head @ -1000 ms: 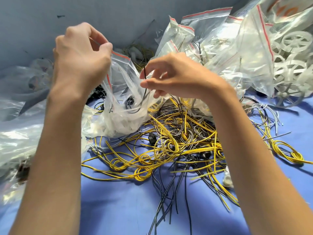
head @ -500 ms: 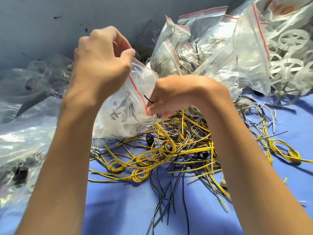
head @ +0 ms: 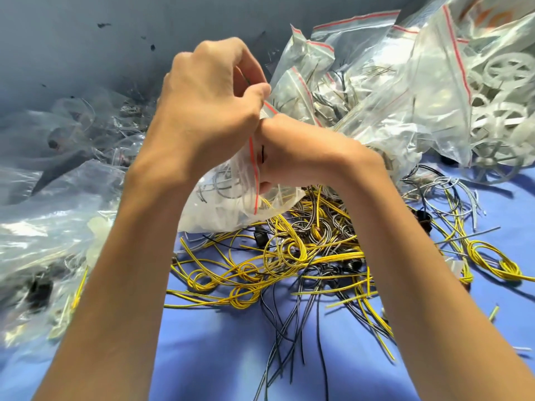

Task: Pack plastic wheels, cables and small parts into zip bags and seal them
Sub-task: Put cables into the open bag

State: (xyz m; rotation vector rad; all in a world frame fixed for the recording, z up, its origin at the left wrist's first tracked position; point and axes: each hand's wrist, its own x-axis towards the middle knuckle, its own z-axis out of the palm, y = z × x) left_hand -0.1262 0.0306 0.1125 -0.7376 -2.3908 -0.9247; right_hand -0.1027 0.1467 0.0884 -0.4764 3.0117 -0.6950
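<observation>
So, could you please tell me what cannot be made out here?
Head view, right hand: fingertips hidden by its own back and the zip bag.
Zip bag's seal: covered by left hand, state unclear.
Contents of the bags at left: blurred.
Wheels: cut off by the right edge.

1. Bare blue table (head: 214, 366) lies open in the near middle, between the forearms.
2. A tangle of yellow and grey cables (head: 289, 259) covers the table's centre.
3. The left grip (head: 211, 94) and right grip (head: 304, 149) hold a clear red-striped zip bag (head: 223, 204) just above that tangle.
4. Heaped clear filled bags (head: 405, 117) and white plastic wheels (head: 503, 68) wall off the far right.
5. Crumpled clear plastic bags (head: 43, 233) crowd the left.
</observation>
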